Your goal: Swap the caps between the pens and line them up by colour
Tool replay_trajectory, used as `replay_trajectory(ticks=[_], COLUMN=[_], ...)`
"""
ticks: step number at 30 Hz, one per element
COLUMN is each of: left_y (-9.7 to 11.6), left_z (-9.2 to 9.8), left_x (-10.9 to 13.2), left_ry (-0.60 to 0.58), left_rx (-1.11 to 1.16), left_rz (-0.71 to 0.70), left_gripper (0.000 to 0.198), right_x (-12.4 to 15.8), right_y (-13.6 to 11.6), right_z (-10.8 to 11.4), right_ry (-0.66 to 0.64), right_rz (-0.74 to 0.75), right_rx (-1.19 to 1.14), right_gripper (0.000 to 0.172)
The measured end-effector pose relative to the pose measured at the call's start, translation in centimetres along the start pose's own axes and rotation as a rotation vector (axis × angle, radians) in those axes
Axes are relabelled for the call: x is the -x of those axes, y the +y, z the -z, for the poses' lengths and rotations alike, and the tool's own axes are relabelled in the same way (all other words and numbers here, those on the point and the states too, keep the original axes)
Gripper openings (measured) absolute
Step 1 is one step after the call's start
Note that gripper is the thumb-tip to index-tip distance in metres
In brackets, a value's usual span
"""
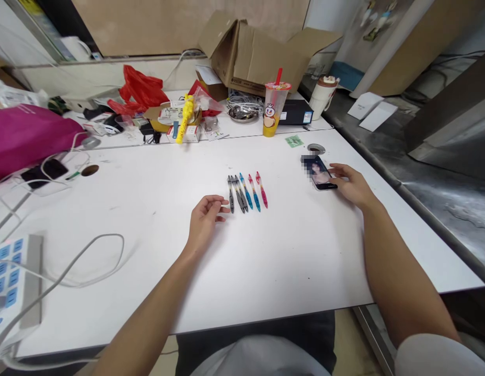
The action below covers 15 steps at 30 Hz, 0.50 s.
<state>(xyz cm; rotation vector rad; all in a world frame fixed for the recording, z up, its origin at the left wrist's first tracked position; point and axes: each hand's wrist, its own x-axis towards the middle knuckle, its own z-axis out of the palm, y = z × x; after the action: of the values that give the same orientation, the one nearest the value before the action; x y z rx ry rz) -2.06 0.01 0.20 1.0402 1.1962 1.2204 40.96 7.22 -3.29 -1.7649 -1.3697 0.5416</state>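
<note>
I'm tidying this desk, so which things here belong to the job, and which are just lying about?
Part of the job:
- left hand, nearest the five pens laid side by side
- right hand, touching a smartphone

Just lying about:
- cardboard box
- plastic cup with red straw
- magenta bag
- power strip

- five pens [245, 192]: two dark grey, one blue, one blue with a red end, one pinkish red;
- white worktop [289, 250];
- magenta bag [26, 138];
- glossy red plastic bag [142, 91];
- bright yellow toy [185, 119];
- white power strip [11, 277], blue buttons in a grid;
- brown cardboard box [250, 55];
- clear cup [274, 107], red straw, yellow dregs
</note>
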Motion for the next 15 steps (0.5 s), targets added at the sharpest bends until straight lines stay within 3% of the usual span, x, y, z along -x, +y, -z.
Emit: replay_trajectory(ticks=[15], left_y=[-0.09], left_z=[0.19], left_x=[-0.03], left_ry=[0.004], left_rx=[-0.014], left_rz=[-0.002], left_gripper=[0.013], right_x=[0.02], right_y=[0.41], right_z=[0.36], right_ry=[-0.030], right_rz=[0.003], right_rx=[-0.074], right_gripper=[0.046])
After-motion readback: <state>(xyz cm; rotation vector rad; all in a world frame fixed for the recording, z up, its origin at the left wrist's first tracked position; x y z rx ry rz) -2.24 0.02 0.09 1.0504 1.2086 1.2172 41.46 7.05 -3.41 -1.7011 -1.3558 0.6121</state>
